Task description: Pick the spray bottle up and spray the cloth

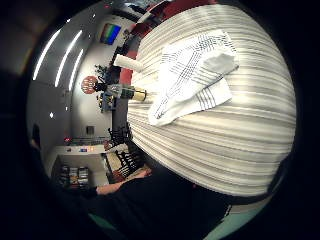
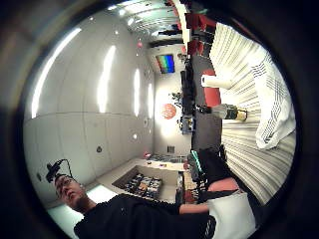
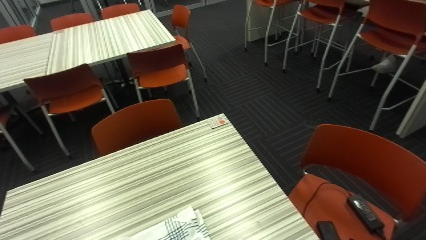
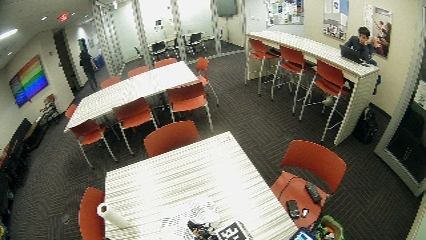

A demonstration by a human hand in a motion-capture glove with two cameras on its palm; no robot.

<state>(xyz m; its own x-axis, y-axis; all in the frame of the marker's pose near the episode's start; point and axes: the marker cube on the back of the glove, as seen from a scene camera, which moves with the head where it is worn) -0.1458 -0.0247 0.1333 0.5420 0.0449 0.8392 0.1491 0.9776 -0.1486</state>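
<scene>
No writing could be read. The cloth [image 1: 192,75] lay on the desk [image 1: 240,145], the spray bottle [image 1: 125,92] at its edge beside a paper roll [image 1: 127,63]. The right hand's [image 4: 203,230] grip could not be told.

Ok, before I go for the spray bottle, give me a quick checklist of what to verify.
1. Cloth lying on the striped table: ok.
2. Spray bottle in sight, near the table's edge: ok.
3. Bottle apart from the cloth: ok.
4. Paper towel roll clear of the bottle: ok, a gap shows between them.
5. Bottle picked up: not ok, it sits far from the palm.
6. Which way the nozzle faces: cannot tell.
</scene>
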